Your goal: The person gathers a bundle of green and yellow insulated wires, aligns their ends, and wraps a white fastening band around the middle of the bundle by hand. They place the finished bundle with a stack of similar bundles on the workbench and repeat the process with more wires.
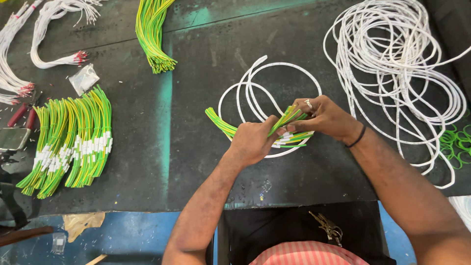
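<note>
Nearest the camera, a bunch of keys [326, 227] lies on the dark cloth over the person's lap, with a striped garment cut off by the bottom edge. Above it, over the dark table [196, 108], the left hand [252, 141] is clenched around a bundle of green-and-yellow wires [222, 125]; its middle is hidden inside the fist, and only the ends stick out on either side. The right hand [324, 118] pinches a few of those wire ends at its fingertips, just beside the left hand. A small loop of white cable [255, 91] lies under both hands, partly covered. To the left sit finished wire bundles [73, 142] with white sleeves, near red-handled pliers [22, 115] half cut off. Further away are a large white cable coil [397, 73], loose green-yellow wires [152, 34], and white wires [49, 29] running out of view.
</note>
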`<state>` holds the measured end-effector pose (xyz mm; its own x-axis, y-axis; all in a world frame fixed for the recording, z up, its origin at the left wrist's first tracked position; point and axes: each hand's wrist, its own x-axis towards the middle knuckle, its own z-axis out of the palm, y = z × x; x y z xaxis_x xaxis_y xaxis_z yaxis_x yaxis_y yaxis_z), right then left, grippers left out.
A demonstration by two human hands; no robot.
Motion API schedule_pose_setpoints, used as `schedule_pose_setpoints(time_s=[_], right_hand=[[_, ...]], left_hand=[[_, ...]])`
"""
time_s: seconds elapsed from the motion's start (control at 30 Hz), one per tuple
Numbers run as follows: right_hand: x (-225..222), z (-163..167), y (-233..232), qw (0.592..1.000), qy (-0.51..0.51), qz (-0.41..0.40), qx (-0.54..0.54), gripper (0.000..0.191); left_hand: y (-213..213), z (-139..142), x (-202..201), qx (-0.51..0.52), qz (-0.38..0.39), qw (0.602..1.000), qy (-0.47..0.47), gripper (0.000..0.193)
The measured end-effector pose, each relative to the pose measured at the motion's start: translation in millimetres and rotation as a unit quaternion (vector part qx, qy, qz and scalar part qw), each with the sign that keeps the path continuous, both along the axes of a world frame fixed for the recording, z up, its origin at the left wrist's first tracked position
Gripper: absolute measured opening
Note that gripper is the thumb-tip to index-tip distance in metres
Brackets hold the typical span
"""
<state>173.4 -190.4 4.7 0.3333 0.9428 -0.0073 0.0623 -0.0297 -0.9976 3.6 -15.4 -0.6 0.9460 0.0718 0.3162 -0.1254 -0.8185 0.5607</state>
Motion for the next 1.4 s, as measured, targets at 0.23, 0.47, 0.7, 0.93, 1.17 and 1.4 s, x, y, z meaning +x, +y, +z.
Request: schedule_pose_setpoints(time_s=[0.23, 0.47, 0.7, 0.93, 1.17, 1.4], right_hand=[[10, 10, -3, 0.953, 0.202, -0.054, 0.218, 0.027], [8, -5, -3, 0.951, 0.057, -0.099, 0.288, 0.012], [6, -10, -9, 0.93, -0.245, -0.269, 0.042, 0.01], [7, 4, -3, 0.936, -0.276, -0.131, 0.173, 0.012], [5, 6, -6, 0.961, -0.182, -0.097, 0.184, 0.012], [1, -1, -4, 0.989, 0.014, -0.098, 0.111, 0.011]], left_hand=[[8, 1, -1, -0.008, 0.003, 1.0, -0.028, 0.026], [11, 1, -1, -0.009, 0.001, 1.0, -0.024, 0.027], [12, 1, -2, -0.024, -0.016, 0.998, -0.047, 0.027], [11, 7, -3, -0.03, -0.012, 0.999, -0.036, 0.027], [8, 7, -3, -0.029, -0.007, 0.999, -0.031, 0.027], [6, 5, -2, -0.025, -0.01, 0.999, -0.023, 0.029]])
